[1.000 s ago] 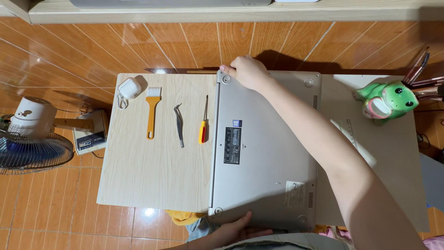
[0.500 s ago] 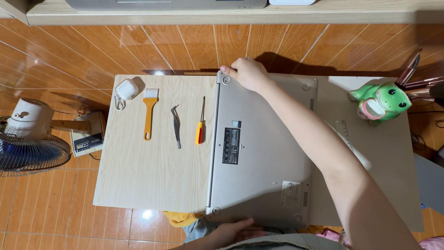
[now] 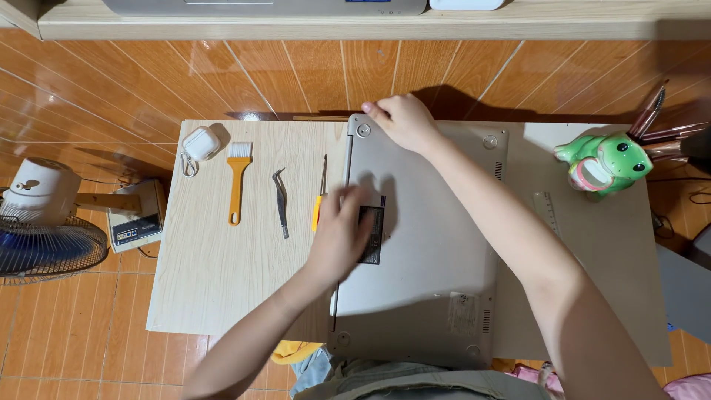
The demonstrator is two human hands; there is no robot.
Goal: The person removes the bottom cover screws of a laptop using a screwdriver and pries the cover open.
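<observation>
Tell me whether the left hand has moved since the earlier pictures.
Yes. The left hand has moved up from the laptop's near edge to beside the screwdriver.

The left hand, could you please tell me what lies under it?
The left hand hovers over the left edge of the upturned grey laptop and the orange-handled screwdriver. It covers the screwdriver's lower handle and part of the laptop's dark label; contact cannot be judged.

The left hand (image 3: 342,235) is blurring and covering most of the screwdriver (image 3: 321,194) and part of the dark label (image 3: 374,235) on the laptop (image 3: 429,252). Far left of it, the fan (image 3: 41,237) is running off the edge.
</observation>
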